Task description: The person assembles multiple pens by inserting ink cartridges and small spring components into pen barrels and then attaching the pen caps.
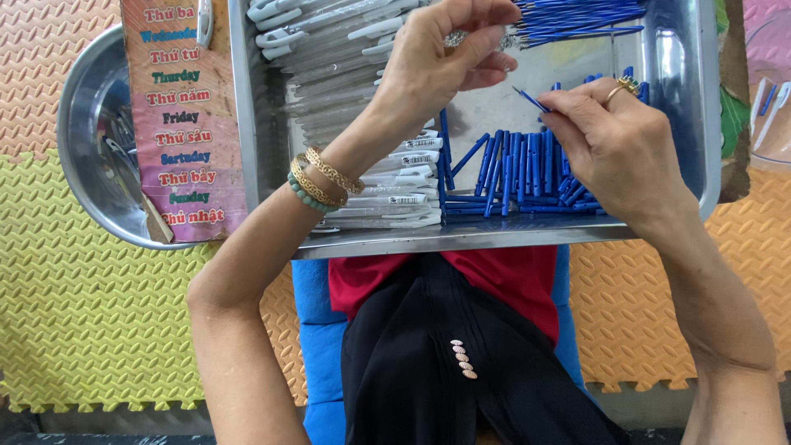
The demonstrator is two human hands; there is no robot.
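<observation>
Over the steel tray (247, 124) on the lap, the right hand (614, 140) pinches a thin blue refill (531, 100) in a closed grip, just above the heap of blue refills (511, 177). The left hand (441, 58) curls shut around small silvery bits (456, 38), too small to identify, beside the stacked white pen barrels (395, 177). A round metal bowl (86, 107) sits left.

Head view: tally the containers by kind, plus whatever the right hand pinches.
Rectangular metal tray: 1
Round metal bowl: 1
Clear plastic tub, partly in view: 1
Thin blue rod in right hand: 1
Total: 4
</observation>
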